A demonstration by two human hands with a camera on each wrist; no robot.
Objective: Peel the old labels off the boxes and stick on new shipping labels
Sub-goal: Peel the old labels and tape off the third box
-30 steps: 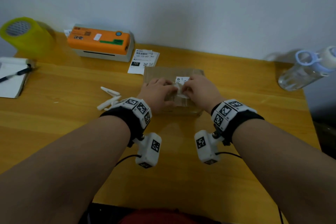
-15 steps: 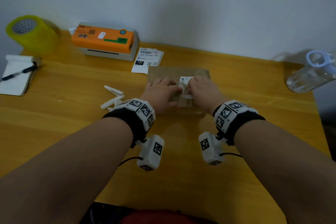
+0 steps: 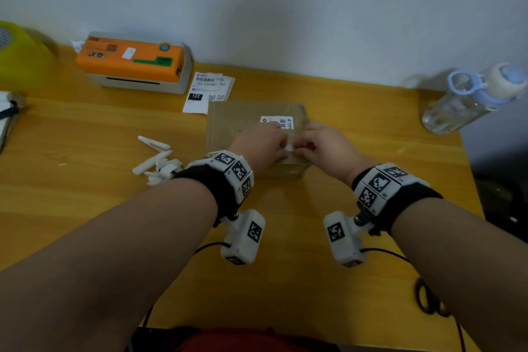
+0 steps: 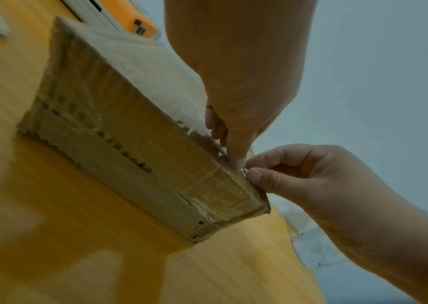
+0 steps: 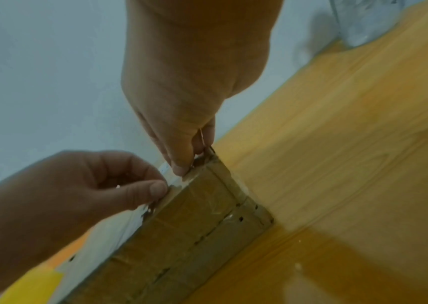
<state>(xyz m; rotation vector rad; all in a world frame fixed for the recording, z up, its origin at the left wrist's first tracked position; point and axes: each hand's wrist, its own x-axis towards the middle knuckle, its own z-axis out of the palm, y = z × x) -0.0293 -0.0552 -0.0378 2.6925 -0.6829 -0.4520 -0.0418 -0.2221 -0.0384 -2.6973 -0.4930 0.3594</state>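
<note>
Forearms filled the near part of my head view, both reaching forward over the desk (image 3: 328, 280) to the cardboard box (image 3: 228, 123), which sat flat near the middle of the desk.

1. Left hand (image 3: 258, 147): it lay on the box top at the near edge, thumb and forefinger pressed together on a torn white remnant of the old label (image 5: 173, 181).
2. Right hand (image 3: 328, 148): fingers curled, thumb and forefinger pinching the same remnant just beside the left fingertips. Both wrist views confirmed the two pinches almost touching at the top edge.
3. Old label, far part (image 3: 278, 122): a printed piece with a barcode lay stuck flat beyond the hands.

Handling judgement: I took the box to be light and fairly stiff, so one hand would need to bear down on it. The label paper appeared thin and prone to tearing; its ragged edge suggested as much. I judged the best hold to be low on the lifted edge, close to the cardboard. The glossy tape (image 4: 223, 195) over the box side would likely be slippery.

Beyond the box lay a printed new shipping label (image 3: 207, 91), then the orange label printer (image 3: 131, 60) by the wall.
</note>
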